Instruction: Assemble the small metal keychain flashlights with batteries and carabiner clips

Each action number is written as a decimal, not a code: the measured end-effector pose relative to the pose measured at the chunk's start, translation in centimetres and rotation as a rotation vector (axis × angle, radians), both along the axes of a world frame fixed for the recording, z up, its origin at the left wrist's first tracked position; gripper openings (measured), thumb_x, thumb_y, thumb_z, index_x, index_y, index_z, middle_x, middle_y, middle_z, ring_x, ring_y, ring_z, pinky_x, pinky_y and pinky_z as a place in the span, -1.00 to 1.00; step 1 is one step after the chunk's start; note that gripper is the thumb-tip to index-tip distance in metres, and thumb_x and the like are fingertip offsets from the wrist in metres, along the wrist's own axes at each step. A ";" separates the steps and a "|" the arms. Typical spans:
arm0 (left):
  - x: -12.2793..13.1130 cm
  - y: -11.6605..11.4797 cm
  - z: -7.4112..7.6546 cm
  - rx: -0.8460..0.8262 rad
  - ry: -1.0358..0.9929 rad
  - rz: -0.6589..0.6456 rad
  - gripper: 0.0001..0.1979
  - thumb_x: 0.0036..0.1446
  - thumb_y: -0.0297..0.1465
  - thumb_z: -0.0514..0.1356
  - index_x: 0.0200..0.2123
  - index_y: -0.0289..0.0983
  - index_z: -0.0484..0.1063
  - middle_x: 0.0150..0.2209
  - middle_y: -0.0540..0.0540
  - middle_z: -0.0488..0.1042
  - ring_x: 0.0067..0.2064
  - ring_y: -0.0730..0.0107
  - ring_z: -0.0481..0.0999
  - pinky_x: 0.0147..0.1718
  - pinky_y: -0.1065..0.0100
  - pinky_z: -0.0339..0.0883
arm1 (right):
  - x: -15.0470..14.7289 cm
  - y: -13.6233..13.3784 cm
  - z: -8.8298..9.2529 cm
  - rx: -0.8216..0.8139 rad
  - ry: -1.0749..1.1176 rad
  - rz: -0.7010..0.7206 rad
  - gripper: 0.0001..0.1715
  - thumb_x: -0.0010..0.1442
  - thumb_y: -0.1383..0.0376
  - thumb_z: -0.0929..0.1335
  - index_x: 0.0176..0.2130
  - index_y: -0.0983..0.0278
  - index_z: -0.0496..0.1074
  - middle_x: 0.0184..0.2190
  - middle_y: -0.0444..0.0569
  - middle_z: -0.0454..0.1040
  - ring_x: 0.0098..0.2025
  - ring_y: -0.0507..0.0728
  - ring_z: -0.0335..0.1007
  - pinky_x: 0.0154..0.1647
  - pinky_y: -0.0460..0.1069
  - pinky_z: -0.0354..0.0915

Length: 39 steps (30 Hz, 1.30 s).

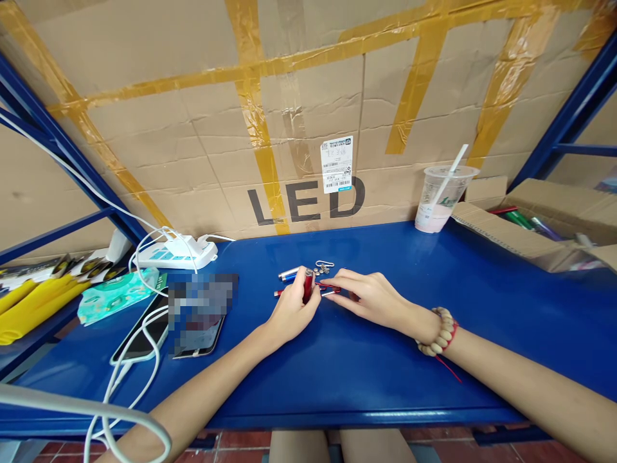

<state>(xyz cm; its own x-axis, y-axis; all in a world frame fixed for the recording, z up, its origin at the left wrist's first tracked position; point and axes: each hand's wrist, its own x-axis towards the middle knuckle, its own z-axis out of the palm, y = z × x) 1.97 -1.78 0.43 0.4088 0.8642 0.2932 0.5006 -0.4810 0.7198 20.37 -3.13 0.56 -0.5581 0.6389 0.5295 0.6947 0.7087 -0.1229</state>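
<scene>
Head view: at frame centre, gripping red tube (307, 288) in left hand (293, 307) and touching red piece (332, 287) with right hand (371, 297), cannot tell whether pinched, near loose discs (322, 269), risking scattered discs from a knuckle nudge or a dropped tube from slack fingers.

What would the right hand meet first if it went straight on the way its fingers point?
Most likely the left hand or the red cylinder it grips, just ahead; depth leaves which comes first unclear.
</scene>
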 end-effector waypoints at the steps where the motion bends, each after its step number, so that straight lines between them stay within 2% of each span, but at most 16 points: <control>1: 0.0 0.0 0.0 -0.001 0.002 0.001 -0.84 0.16 -0.39 -0.02 -0.42 -0.20 -0.01 -0.59 0.13 0.20 -0.58 0.53 0.24 -0.56 0.48 0.08 | 0.0 0.0 0.0 -0.001 0.001 0.001 -0.66 0.27 0.19 0.21 -0.01 0.22 0.35 -0.16 -0.06 0.48 -0.26 0.01 0.45 -0.49 -0.16 0.27; 9: -0.2 0.1 -0.1 -0.002 -0.025 -0.010 -0.84 0.16 -0.39 -0.02 -0.42 -0.20 -0.01 -0.58 0.13 0.19 -0.57 0.53 0.23 -0.54 0.47 0.10 | 0.1 0.1 -0.1 -0.012 -0.014 0.009 -0.64 0.29 0.19 0.19 0.02 0.23 0.33 -0.15 -0.05 0.47 -0.26 0.03 0.45 -0.48 -0.14 0.26; 16: -0.3 0.1 0.1 -0.046 -0.122 -0.135 -0.83 0.23 -0.35 -0.06 -0.42 -0.21 0.00 -0.55 0.09 0.23 -0.52 0.52 0.28 -0.50 0.45 0.19 | 0.1 0.1 -0.1 -0.027 -0.037 0.019 -0.61 0.29 0.19 0.17 0.05 0.24 0.31 -0.19 -0.02 0.48 -0.29 0.04 0.45 -0.48 -0.14 0.27; 27: -0.3 0.2 -0.7 -0.016 -0.104 -0.186 -0.80 0.24 -0.29 -0.08 -0.42 -0.22 0.04 -0.55 0.09 0.18 -0.53 0.52 0.21 -0.49 0.44 0.15 | 0.2 0.1 -0.3 -0.037 -0.083 0.102 -0.62 0.31 0.21 0.13 -0.03 0.33 0.35 -0.34 -0.04 0.46 -0.42 0.02 0.39 -0.51 -0.12 0.22; 33: -0.3 -0.3 -0.5 -0.034 -0.061 -0.202 -0.82 0.25 -0.31 -0.08 -0.40 -0.23 0.07 -0.55 0.08 0.18 -0.54 0.51 0.19 -0.50 0.43 0.12 | 0.1 0.0 0.0 -0.046 -0.106 0.111 -0.63 0.31 0.22 0.13 -0.16 0.35 0.40 -0.48 -0.09 0.37 -0.55 -0.03 0.23 -0.57 -0.13 0.10; 39: -0.5 -0.5 -0.6 -0.023 -0.002 -0.204 -0.82 0.25 -0.32 -0.09 -0.41 -0.23 0.09 -0.52 0.05 0.24 -0.51 0.49 0.22 -0.48 0.43 0.13 | -0.2 -0.2 0.0 -0.025 -0.060 0.070 -0.67 0.27 0.27 0.16 -0.38 0.31 0.41 -0.58 -0.14 0.30 -0.61 -0.05 0.12 -0.61 -0.12 -0.01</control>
